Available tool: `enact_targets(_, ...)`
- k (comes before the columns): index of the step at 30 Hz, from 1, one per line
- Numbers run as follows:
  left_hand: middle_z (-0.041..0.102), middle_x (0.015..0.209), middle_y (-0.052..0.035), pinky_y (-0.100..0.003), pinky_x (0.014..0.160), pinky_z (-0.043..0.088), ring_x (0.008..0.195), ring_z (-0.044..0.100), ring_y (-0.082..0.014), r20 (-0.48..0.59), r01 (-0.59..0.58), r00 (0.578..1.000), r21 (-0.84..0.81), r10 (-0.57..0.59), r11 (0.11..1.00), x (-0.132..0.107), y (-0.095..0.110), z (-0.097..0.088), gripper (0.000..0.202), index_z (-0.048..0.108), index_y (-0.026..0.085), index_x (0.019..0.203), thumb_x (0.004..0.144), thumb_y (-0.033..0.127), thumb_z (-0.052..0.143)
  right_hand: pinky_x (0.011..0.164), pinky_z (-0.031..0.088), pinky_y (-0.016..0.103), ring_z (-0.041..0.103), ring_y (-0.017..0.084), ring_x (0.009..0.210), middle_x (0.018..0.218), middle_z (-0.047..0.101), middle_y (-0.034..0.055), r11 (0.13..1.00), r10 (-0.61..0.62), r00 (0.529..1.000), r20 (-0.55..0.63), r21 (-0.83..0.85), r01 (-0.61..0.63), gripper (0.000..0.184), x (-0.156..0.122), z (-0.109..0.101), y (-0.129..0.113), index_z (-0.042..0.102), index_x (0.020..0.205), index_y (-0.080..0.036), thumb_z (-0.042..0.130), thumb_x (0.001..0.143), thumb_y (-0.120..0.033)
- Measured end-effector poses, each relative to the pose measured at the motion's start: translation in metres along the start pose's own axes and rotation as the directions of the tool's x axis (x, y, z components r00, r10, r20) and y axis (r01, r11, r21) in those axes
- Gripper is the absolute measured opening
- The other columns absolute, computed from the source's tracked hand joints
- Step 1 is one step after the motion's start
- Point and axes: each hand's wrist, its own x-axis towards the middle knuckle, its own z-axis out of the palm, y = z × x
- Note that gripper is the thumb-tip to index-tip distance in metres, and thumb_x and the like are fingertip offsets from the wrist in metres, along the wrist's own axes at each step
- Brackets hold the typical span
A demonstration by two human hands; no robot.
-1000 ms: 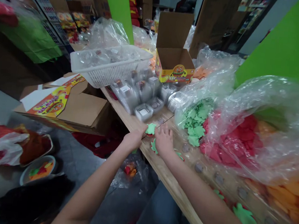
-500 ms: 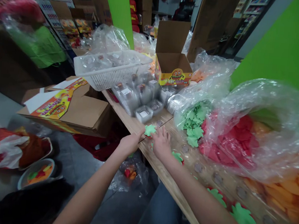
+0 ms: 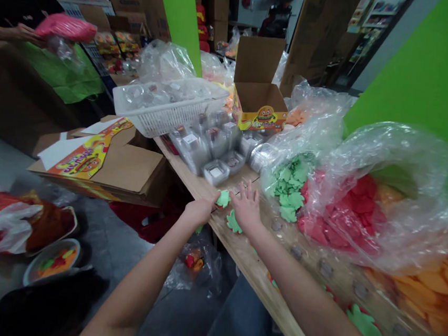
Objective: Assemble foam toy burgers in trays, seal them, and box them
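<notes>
Left hand [image 3: 199, 211] at a green leaf cutout [image 3: 224, 198], grip unclear from here; right hand [image 3: 247, 210] spread; burger-printed carton [image 3: 263, 118] reads "XXL".

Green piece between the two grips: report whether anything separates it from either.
Nothing visible does: the left grip and right grip reach close to the green piece from either side. The next green leaf lies lower in the view, outside those gaps.

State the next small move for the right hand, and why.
Probably draw the fingers of the right hand in toward the green piece between the hands: they are spread to its right, while the left hand is at its left side.
</notes>
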Motion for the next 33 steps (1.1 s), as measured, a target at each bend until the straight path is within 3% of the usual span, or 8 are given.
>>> enact_targets(4, 0.066, 0.097, -0.0126, -0.025, 0.063, 0.043, 0.083, 0.064, -0.0228, 0.016, -0.011, 1.0, -0.011, 0.011, 1.0, 0.003, -0.001, 0.0, 0.068, 0.016, 0.027, 0.141, 0.079, 0.019, 0.043, 0.104, 0.008, 0.053, 0.005, 0.03, 0.135, 0.145, 0.025, 0.0138, 0.993, -0.116, 0.992, -0.054, -0.043, 0.114, 0.04, -0.006, 0.003, -0.002, 0.047, 0.127, -0.019, 0.039, 0.087, -0.019)
enact_targets(9, 0.065, 0.103, -0.0109, -0.025, 0.067, 0.043, 0.089, 0.062, -0.0217, -0.003, -0.032, 0.999, -0.027, 0.032, 0.999, -0.013, -0.003, -0.004, 0.074, 0.013, 0.027, 0.141, 0.076, 0.017, 0.046, 0.101, 0.019, 0.049, 0.011, 0.03, 0.135, 0.14, 0.034, 0.0113, 0.998, -0.029, 0.999, -0.029, 0.054, 0.031, 0.036, 0.004, 0.0, 0.001, 0.052, 0.121, -0.025, 0.036, 0.089, -0.022)
enact_targets(15, 0.065, 0.099, -0.0103, -0.027, 0.063, 0.043, 0.085, 0.063, -0.0238, -0.024, 0.008, 1.0, -0.043, -0.009, 0.999, -0.03, -0.002, 0.004, 0.073, 0.023, 0.03, 0.138, 0.071, 0.011, 0.044, 0.101, 0.016, 0.053, 0.012, 0.033, 0.134, 0.14, 0.034, 0.0134, 0.995, -0.077, 0.997, 0.009, 0.064, 0.076, 0.038, 0.015, -0.001, -0.006, 0.05, 0.123, -0.025, 0.039, 0.088, -0.022)
enact_targets(18, 0.064, 0.101, -0.01, -0.026, 0.068, 0.043, 0.088, 0.061, -0.021, -0.052, -0.016, 0.999, -0.051, 0.014, 0.999, -0.037, -0.005, -0.012, 0.069, 0.028, 0.026, 0.137, 0.071, 0.011, 0.045, 0.102, 0.019, 0.052, 0.015, 0.032, 0.133, 0.138, 0.036, 0.0142, 0.988, -0.06, 0.996, -0.062, 0.139, 0.068, 0.04, 0.001, -0.014, -0.006, 0.049, 0.125, -0.022, 0.041, 0.086, -0.02)
enact_targets(21, 0.063, 0.099, -0.0088, -0.025, 0.069, 0.044, 0.082, 0.06, -0.017, -0.184, -0.087, 0.982, -0.277, 0.036, 0.957, -0.044, 0.004, -0.035, 0.055, 0.033, 0.019, 0.133, 0.079, 0.021, 0.042, 0.104, 0.024, 0.046, 0.018, 0.027, 0.133, 0.135, 0.04, 0.0109, 0.953, -0.058, 0.975, -0.214, 0.28, 0.118, 0.045, -0.039, -0.032, 0.008, 0.048, 0.126, -0.019, 0.04, 0.082, -0.012)
enact_targets(25, 0.064, 0.09, -0.0042, -0.023, 0.059, 0.046, 0.068, 0.06, -0.0131, -0.186, -0.263, 0.965, -0.688, 0.186, 0.677, -0.03, 0.061, -0.041, 0.043, 0.049, 0.021, 0.121, 0.083, 0.038, 0.041, 0.102, 0.031, 0.045, 0.026, 0.023, 0.13, 0.13, 0.045, 0.0085, 0.892, 0.005, 0.958, -0.286, 0.434, 0.125, 0.052, -0.132, -0.041, 0.048, 0.049, 0.124, -0.019, 0.037, 0.076, -0.004)
enact_targets(28, 0.066, 0.086, -0.0027, -0.021, 0.059, 0.047, 0.069, 0.062, -0.0125, -0.179, -0.298, 0.954, -0.573, 0.239, 0.763, 0.011, 0.124, -0.037, 0.037, 0.058, 0.021, 0.112, 0.084, 0.037, 0.04, 0.1, 0.035, 0.048, 0.032, 0.023, 0.126, 0.126, 0.049, 0.0074, 0.883, 0.212, 0.938, -0.274, 0.464, -0.064, 0.052, -0.209, -0.035, 0.081, 0.051, 0.121, -0.022, 0.037, 0.075, -0.003)
enact_targets(33, 0.062, 0.104, -0.0145, -0.032, 0.078, 0.047, 0.094, 0.059, -0.0215, -0.318, -0.352, 0.913, -0.29, 0.257, 0.89, 0.099, 0.203, -0.071, 0.036, 0.054, 0.009, 0.112, 0.085, 0.021, 0.033, 0.096, 0.04, 0.047, 0.045, 0.022, 0.116, 0.118, 0.056, 0.0059, 0.814, 0.529, 0.779, -0.335, 0.458, -0.356, 0.05, -0.312, -0.035, 0.102, 0.053, 0.119, -0.026, 0.039, 0.076, -0.005)
